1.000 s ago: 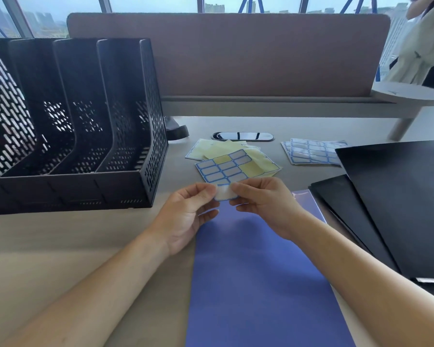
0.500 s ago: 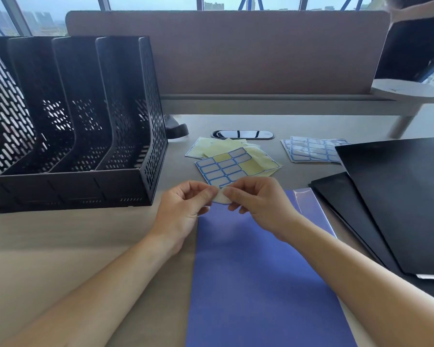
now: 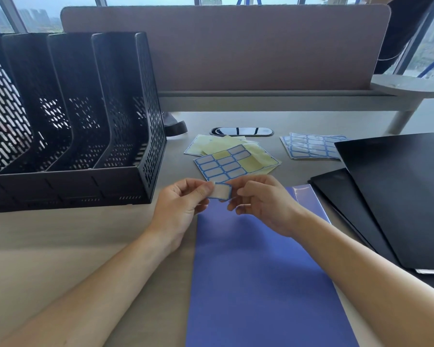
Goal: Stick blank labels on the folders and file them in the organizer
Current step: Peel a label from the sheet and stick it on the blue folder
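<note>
Since the earlier frames the two hands have drawn slightly apart, and the blank label now shows its blue-bordered face between them.

Finding 1, grip. The left hand pinches the label's left short edge between thumb and forefinger; its remaining fingers are curled underneath. The right hand is curled with its fingertips at the label's right short edge. Whether they actually pinch that edge or only meet it cannot be told.

Finding 2, position. The label is held just above the far left corner of the blue folder, which lies flat on the table in front of the person. Label and folder do not appear to be touching.

Finding 3, orientation. The label's long axis runs left to right, roughly parallel to the table's near edge. The folder's long axis runs from the near edge toward the far edge, so the two are crosswise. The printed face points up toward the camera, so the adhesive side is judged to face down at the folder cover.

Finding 4, the coming move. It should be a short lowering onto the corner directly beneath the fingers, then a press flat.

Finding 5, filing. The file organizer stands toward the table's far left corner, empty as far as its slots show. The left hand is the nearer one to it.
</note>
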